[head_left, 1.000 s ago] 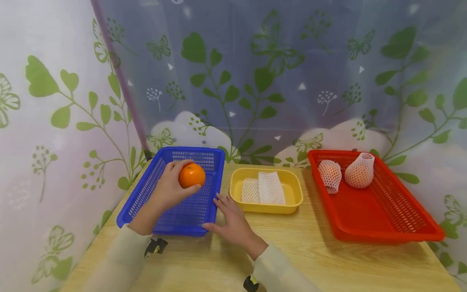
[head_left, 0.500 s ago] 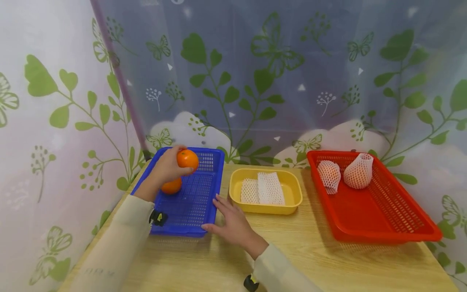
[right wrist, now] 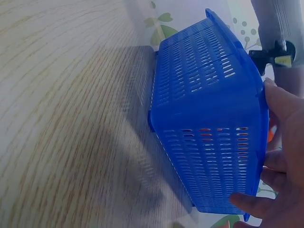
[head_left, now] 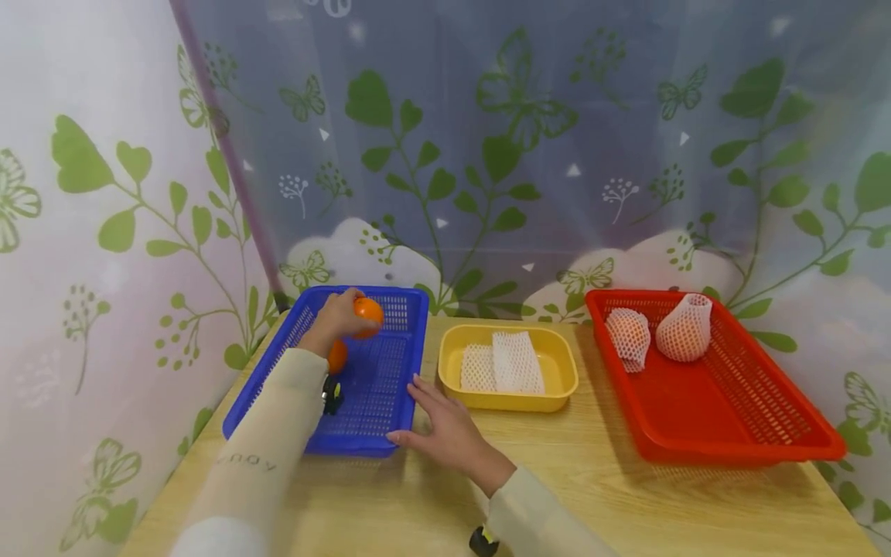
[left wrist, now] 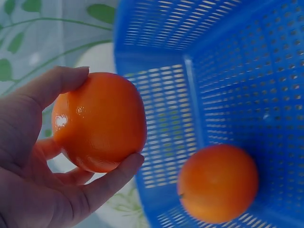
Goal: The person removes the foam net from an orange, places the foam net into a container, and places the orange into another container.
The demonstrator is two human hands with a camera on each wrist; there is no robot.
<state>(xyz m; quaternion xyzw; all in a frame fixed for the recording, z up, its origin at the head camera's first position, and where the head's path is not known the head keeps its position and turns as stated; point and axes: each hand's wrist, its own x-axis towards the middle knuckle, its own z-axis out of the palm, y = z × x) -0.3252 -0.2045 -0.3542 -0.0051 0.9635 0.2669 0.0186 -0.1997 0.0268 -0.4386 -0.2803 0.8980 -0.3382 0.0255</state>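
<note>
My left hand grips an orange over the far end of the blue basket. In the left wrist view, the thumb and fingers curl around this orange, which is raised beside the basket wall. A second orange lies inside the basket; in the head view my left wrist partly covers it. My right hand rests at the basket's right rim, thumb and fingers spread and nearly straight. The right wrist view has the fingertips touching the basket's outer side and rim.
Right of the blue basket stands a yellow tray with white foam fruit nets in it. A red basket at the right holds two net-wrapped fruits. A patterned curtain rises behind the wooden table.
My left hand has carried the orange toward the basket's far end, bringing the other orange into view. The right hand has stayed at the rim.
</note>
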